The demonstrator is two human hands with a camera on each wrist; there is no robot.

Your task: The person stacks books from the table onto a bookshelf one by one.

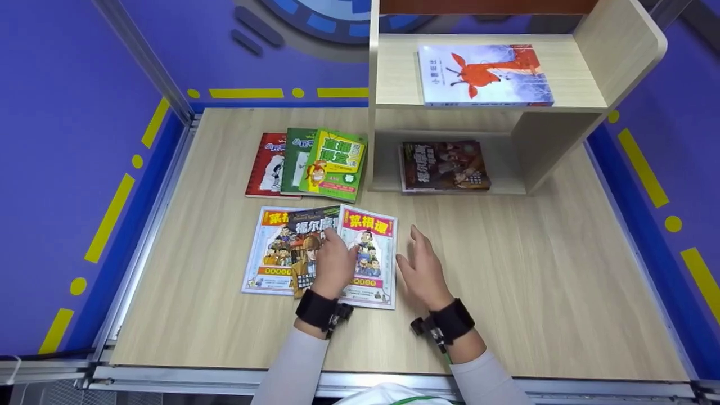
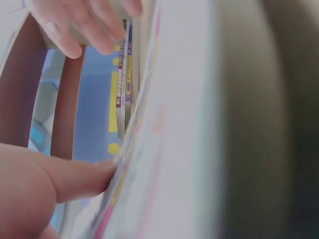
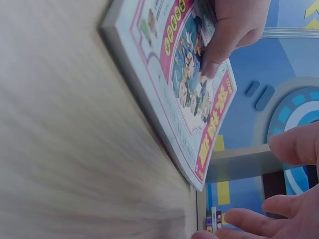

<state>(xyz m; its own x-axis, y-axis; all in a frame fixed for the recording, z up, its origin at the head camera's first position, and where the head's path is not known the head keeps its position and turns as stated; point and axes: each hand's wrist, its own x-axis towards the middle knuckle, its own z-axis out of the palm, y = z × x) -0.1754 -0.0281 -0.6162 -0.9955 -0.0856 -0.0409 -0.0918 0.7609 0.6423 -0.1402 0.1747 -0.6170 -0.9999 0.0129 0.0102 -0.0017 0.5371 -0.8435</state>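
The pink-titled book (image 1: 369,256) is pinched by the left hand (image 1: 334,265); the right hand (image 1: 426,275) is held loose, just right of it.

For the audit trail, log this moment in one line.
left hand: holds pink-banner book at its left side; right hand: beside that book, not touching; bookshelf: deer-cover book above, dark-covered book below

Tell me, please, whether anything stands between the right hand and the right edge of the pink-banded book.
Nothing visible does: the right hand is beside the pink-banded book, thumb nearest its right edge; whether it touches is not clear. The left hand has its thumb on the book, not at that edge.
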